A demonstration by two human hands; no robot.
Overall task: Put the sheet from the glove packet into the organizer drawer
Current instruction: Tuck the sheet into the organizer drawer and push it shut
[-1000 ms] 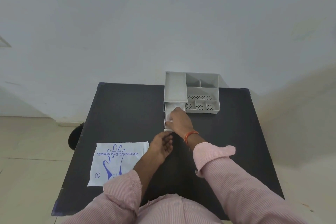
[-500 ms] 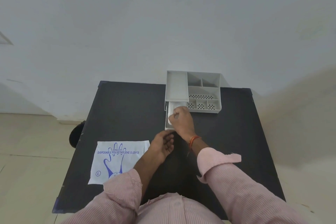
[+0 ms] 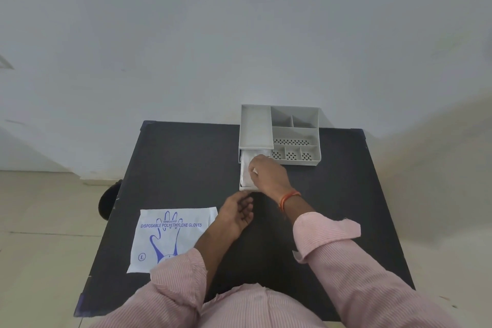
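Observation:
A grey plastic organizer point(image 3: 295, 133) stands at the far edge of the black table point(image 3: 186, 168). Its drawer point(image 3: 246, 189) is pulled out toward me from the left side. A folded white sheet point(image 3: 245, 173) lies inside the drawer. My right hand point(image 3: 267, 174) rests on top of the sheet, fingers curled and pressing it down. My left hand point(image 3: 237, 212) lies on the table just in front of the drawer, fingers loosely apart and holding nothing. The white glove packet point(image 3: 170, 237) with blue print lies flat at the near left.
The organizer has several open compartments point(image 3: 294, 122), some with perforated floors. A dark round object point(image 3: 107, 201) sits on the floor beside the table's left edge. A plain wall rises behind the table.
My right hand has shifted slightly farther into the drawer over the sheet. My left hand and the packet have stayed in place.

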